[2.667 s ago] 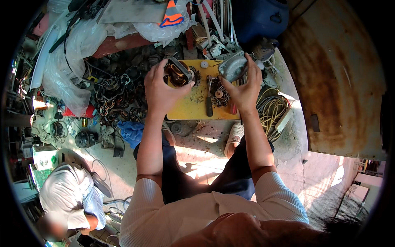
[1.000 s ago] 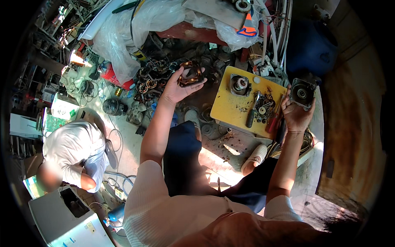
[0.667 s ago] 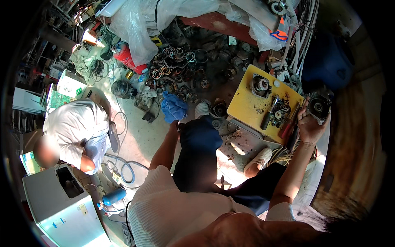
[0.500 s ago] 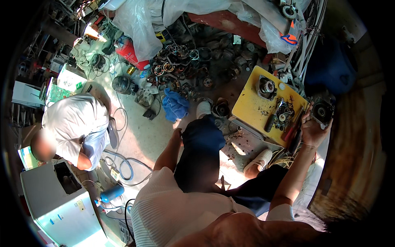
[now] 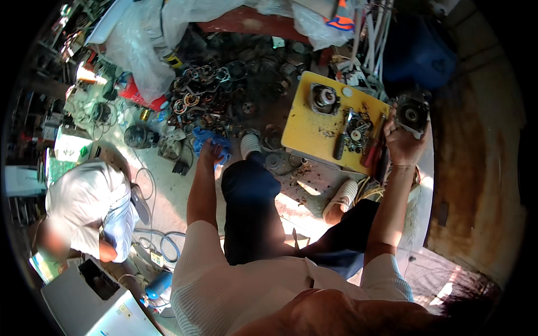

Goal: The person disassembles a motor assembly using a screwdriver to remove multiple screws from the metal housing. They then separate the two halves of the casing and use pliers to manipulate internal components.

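In my right hand (image 5: 404, 143), raised at the right, is a dark square metal motor housing (image 5: 412, 115) with a round bore in its middle; my fingers and thumb grip its edges. My left hand (image 5: 209, 151) reaches forward to a crumpled blue cloth (image 5: 219, 141) on the floor. Its fingers look spread over the near side of the cloth, touching it or just above. Beside my right hand, a yellow board (image 5: 297, 126) bears a motor part with a rotor (image 5: 324, 99), a dark-handled tool (image 5: 341, 141), loose small parts (image 5: 356, 136) and a red-handled tool (image 5: 370, 151).
A heap of greasy metal parts (image 5: 213, 92) covers the floor ahead. At left another person (image 5: 87, 201) bends near a white cabinet (image 5: 106, 308). Hoses and a blue cylinder (image 5: 159, 284) lie close by. A large blue barrel (image 5: 417, 59) stands at the far right.
My left hand has gone forward from beside my knee to the blue cloth. The view has shifted, while my right hand keeps its hold on the motor housing.
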Tool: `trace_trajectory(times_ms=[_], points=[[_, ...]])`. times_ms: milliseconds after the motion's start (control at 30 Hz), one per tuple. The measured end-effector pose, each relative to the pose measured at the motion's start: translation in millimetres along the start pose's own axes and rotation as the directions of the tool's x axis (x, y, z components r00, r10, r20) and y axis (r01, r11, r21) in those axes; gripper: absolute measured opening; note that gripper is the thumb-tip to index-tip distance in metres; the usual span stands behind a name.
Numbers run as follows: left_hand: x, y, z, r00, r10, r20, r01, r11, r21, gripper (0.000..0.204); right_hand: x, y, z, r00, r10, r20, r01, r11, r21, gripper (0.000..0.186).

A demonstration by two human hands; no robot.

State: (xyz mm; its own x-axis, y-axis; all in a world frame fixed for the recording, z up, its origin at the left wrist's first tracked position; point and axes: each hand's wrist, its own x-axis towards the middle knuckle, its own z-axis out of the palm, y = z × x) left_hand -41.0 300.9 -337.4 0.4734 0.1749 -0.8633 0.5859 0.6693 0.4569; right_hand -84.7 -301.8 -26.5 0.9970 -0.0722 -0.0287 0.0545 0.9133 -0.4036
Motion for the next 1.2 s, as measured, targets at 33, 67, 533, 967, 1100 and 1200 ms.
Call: trace_trajectory(times_ms=[33, 67, 533, 967, 1100, 1200], points=[[7, -11, -11, 0.994, -0.023, 0.105, 0.024, 1.0, -0.016, 0.07, 1, 0, 3, 1.0, -0.009, 0.017, 0.008, 1.0, 0.02, 0.071], [15, -8, -16, 0.983, -0.065, 0.17, 0.06, 0.998, 0.033, 0.064, 3, -2, 4, 0.999, -0.006, 0.037, 0.005, 1.0, 0.02, 0.073], [-258, 13, 295, 0.299, 0.57, 0.765, -0.947, 0.08, 0.311, 0.035, -15, -37, -10, 0.982, -0.163, -0.093, 0.172, 0.98, 0.102, 0.067], [-269, -106, 454, 0.065, -0.203, 0.977, -0.664, -0.739, -0.109, 0.02, -25, -44, 2, 0.986, -0.141, -0.093, 0.156, 0.969, 0.191, 0.066], [-271, -113, 455, 0.012, -0.108, 0.994, -0.606, -0.791, -0.079, 0.014, -28, -40, 11, 0.995, -0.086, -0.058, 0.097, 0.972, 0.213, 0.066], [-300, -109, 434, -0.091, -0.038, 0.995, -0.705, -0.703, -0.091, 0.014, -30, -33, 18, 0.998, -0.028, 0.057, 0.013, 0.971, 0.24, 0.068]])
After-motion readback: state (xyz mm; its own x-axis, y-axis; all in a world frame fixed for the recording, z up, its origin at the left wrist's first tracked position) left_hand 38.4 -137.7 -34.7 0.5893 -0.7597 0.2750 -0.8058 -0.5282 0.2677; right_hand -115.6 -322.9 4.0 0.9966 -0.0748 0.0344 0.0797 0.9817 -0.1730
